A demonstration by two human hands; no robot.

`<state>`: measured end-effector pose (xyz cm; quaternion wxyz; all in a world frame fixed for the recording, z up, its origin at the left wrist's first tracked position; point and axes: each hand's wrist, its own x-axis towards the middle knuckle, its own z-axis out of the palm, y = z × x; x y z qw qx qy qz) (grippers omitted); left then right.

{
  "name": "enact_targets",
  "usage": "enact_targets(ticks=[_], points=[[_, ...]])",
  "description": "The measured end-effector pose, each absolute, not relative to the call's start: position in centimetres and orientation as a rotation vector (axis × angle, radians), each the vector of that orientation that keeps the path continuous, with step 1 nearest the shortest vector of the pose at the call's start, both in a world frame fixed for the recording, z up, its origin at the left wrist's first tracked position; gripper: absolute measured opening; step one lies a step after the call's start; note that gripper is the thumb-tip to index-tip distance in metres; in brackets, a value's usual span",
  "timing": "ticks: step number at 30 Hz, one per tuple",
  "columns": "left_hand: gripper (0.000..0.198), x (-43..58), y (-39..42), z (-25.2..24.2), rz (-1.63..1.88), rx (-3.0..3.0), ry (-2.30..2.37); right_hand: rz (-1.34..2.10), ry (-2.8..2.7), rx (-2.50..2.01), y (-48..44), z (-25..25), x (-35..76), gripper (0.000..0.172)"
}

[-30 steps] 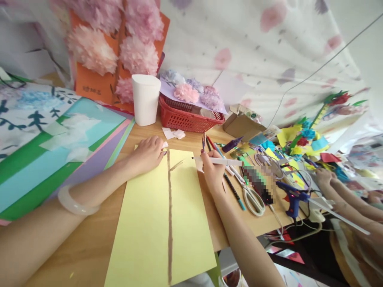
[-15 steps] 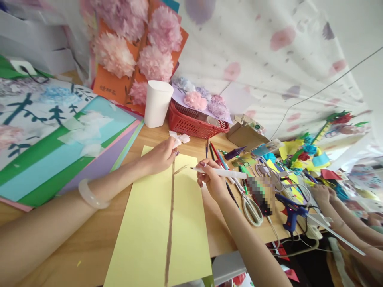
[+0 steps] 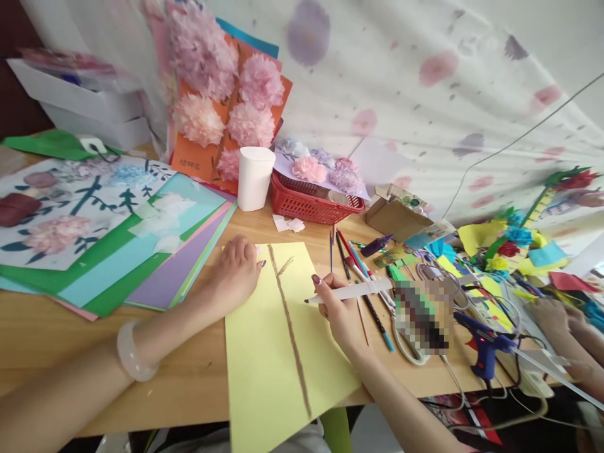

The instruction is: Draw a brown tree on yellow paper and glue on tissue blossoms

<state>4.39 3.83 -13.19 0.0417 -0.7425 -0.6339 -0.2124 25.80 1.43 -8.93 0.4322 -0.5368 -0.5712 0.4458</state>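
Observation:
My right hand (image 3: 342, 311) grips a white marker pen (image 3: 361, 289), its dark tip just above the right part of a yellow sheet of paper (image 3: 264, 352). A long brown line (image 3: 293, 340) with a short forked stroke near its top runs down the sheet. My left hand (image 3: 238, 270), with a pale bangle on the wrist, rests on the upper left part of the sheet, fingers curled under. A small pale bit shows by its thumb; what the fingers hold is hidden. White paper scraps (image 3: 287, 223) lie beyond the sheet.
Coloured sheets (image 3: 184, 264) overlap at left. A white cup (image 3: 255, 179) and a red basket (image 3: 306, 204) stand behind. Pens, brushes, scissors (image 3: 408, 346) and a blue glue gun (image 3: 488, 346) with cables lie at right. Another person's hands (image 3: 557, 318) are at far right.
My left hand has moved from the sheet's top, beside the scraps, to its upper left. The sheet has turned, its brown line now slanting the other way. The pen tip is lower, off the forked stroke.

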Motion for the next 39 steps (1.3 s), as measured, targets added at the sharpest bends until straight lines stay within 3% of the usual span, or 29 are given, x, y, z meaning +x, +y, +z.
enact_targets(ticks=[2,6,12,23,33,39], points=[[0.015,5.2,3.0,-12.0,-0.54,-2.164,-2.032,1.094,-1.459,-1.355,1.7,-8.7,25.8,0.044],[0.034,5.8,2.2,-10.2,-0.335,-2.138,-2.042,1.133,-1.531,-1.39,1.9,-8.4,26.0,0.043],[0.03,4.3,4.5,-12.2,-0.643,-2.56,-1.654,1.25,-1.537,-1.365,0.5,-9.3,25.1,0.036],[0.014,3.4,5.4,-14.2,-0.886,-2.761,-1.536,1.025,-1.815,-1.229,0.6,-10.2,24.0,0.034],[0.028,3.9,5.1,-13.0,-0.859,-2.963,-1.543,1.045,-1.831,-1.34,-1.8,-9.9,25.0,0.034],[0.028,4.3,5.6,-12.8,-0.788,-3.106,-1.313,1.087,-1.748,-1.389,-3.8,-10.5,25.7,0.036]])
